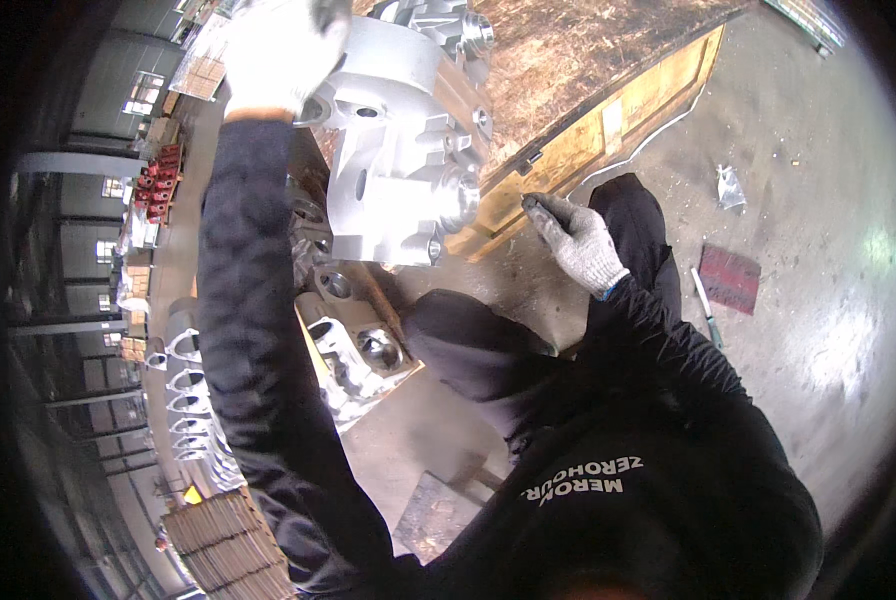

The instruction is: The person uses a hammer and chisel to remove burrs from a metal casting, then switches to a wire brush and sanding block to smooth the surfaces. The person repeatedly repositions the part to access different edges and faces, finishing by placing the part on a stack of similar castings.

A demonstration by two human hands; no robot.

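Note:
My left hand (283, 55), in a pale glove washed out by bright light, reaches to the top edge beside a large silver metal casting (393, 190). Its fingers are lost in the glare and cut off by the edge, so their grip does not show. The casting has round bores and flanges and stands by a wooden crate. My right hand (580, 242), in a grey knit glove with dark-stained fingertips, is held over my lap, apart from the casting. Its thumb and fingers are pinched together; what they hold, if anything, is too small to make out.
The wooden crate (608, 120) has a worn brown top. More castings (353, 355) sit lower left, with a row of ring-shaped metal parts (190, 400) beyond. On the floor lie a reddish board (730, 278), a white-and-green tool (706, 308) and a clear plastic scrap (730, 188).

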